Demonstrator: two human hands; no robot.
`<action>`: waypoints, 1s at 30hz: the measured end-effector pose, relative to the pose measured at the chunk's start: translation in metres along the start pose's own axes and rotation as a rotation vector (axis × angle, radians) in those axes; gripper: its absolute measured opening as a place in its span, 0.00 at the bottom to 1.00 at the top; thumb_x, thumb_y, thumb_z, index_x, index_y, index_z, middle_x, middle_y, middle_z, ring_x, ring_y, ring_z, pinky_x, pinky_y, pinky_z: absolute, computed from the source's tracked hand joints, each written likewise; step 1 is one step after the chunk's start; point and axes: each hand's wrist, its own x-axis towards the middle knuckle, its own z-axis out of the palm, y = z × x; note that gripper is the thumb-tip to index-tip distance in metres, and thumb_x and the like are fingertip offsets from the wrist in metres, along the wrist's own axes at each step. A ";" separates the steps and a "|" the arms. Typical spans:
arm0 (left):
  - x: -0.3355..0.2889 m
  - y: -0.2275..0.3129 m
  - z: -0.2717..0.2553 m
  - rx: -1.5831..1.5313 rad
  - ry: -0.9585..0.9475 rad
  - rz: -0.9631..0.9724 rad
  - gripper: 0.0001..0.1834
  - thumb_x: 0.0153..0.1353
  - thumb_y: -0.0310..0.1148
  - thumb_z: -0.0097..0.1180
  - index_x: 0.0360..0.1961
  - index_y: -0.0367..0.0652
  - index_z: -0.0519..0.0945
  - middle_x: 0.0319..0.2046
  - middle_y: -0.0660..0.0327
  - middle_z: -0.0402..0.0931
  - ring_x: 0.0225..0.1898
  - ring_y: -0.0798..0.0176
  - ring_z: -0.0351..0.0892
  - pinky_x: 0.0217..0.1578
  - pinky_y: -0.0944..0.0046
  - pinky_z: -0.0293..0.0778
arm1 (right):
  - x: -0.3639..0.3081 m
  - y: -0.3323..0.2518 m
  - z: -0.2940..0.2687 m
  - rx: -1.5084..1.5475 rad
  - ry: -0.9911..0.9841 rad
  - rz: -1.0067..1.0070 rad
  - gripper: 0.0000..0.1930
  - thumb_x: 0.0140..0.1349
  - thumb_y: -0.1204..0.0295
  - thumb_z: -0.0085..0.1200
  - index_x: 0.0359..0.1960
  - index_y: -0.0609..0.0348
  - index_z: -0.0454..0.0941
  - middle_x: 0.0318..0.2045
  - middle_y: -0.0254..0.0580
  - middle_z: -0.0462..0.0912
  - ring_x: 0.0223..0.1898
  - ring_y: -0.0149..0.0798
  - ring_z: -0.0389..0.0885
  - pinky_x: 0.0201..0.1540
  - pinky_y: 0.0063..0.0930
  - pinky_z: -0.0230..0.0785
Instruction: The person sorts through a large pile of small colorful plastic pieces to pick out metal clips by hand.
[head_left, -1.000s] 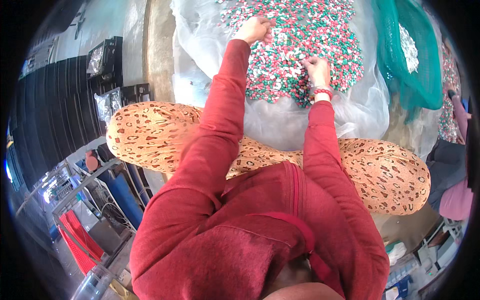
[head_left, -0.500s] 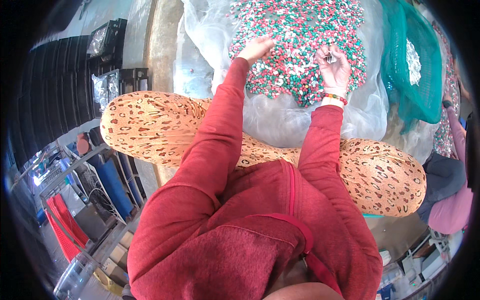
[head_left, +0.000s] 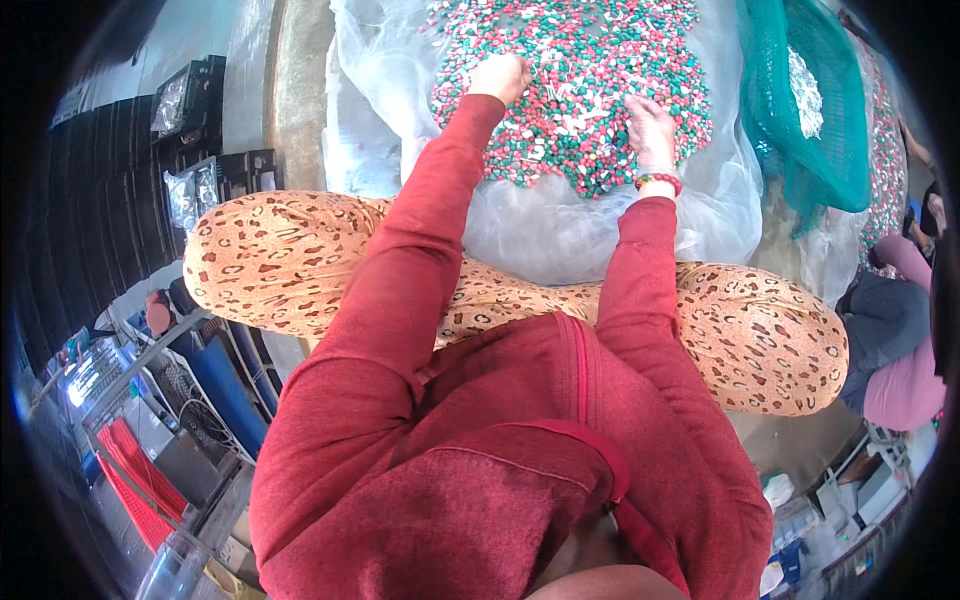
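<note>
A wide layer of small red, green and white pieces (head_left: 560, 150), perhaps plastic, is spread in front of me on translucent sheeting (head_left: 540, 225). Thin white slivers (head_left: 590, 100) lie among them. My left hand (head_left: 500, 78) is over the left part of the layer, its fingers curled together; whatever they hold is hidden. On the right side, my right hand (head_left: 651, 128), with a beaded bracelet at the wrist, has its fingers bent down and pinched at the pieces. What is between its fingertips is too small to make out.
A green mesh basket (head_left: 850, 150) with white scraps (head_left: 805, 92) in it stands at the right. Beyond it, another person (head_left: 895, 330) sits near a similar layer of pieces. Black crates (head_left: 110, 190) are stacked at the left, with clear plastic bags (head_left: 190, 195) beside them.
My left hand has shifted slightly left and nearer the pieces. The right hand, which was raised with white slivers at its fingers, has turned down toward the layer. The whole view has shifted a little.
</note>
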 end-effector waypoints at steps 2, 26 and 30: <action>0.004 0.007 -0.006 -0.082 0.050 -0.033 0.10 0.50 0.37 0.51 0.26 0.42 0.78 0.17 0.57 0.75 0.23 0.57 0.77 0.24 0.59 0.72 | 0.007 0.007 -0.008 -0.520 0.006 -0.089 0.17 0.48 0.61 0.59 0.37 0.57 0.79 0.34 0.46 0.81 0.40 0.40 0.78 0.45 0.31 0.67; 0.003 0.018 0.002 -0.319 -0.081 -0.112 0.17 0.46 0.45 0.60 0.26 0.40 0.80 0.21 0.61 0.75 0.20 0.64 0.73 0.27 0.63 0.70 | 0.012 -0.041 0.007 0.400 -0.235 0.199 0.07 0.50 0.74 0.59 0.31 0.60 0.77 0.12 0.20 0.64 0.10 0.17 0.52 0.13 0.14 0.40; 0.001 0.022 -0.022 -1.463 -0.358 -0.366 0.10 0.54 0.37 0.49 0.23 0.45 0.66 0.17 0.71 0.59 0.16 0.78 0.55 0.13 0.75 0.51 | 0.009 -0.049 -0.007 1.029 -0.465 0.210 0.04 0.58 0.72 0.51 0.29 0.58 0.72 0.12 0.25 0.54 0.13 0.21 0.51 0.15 0.15 0.43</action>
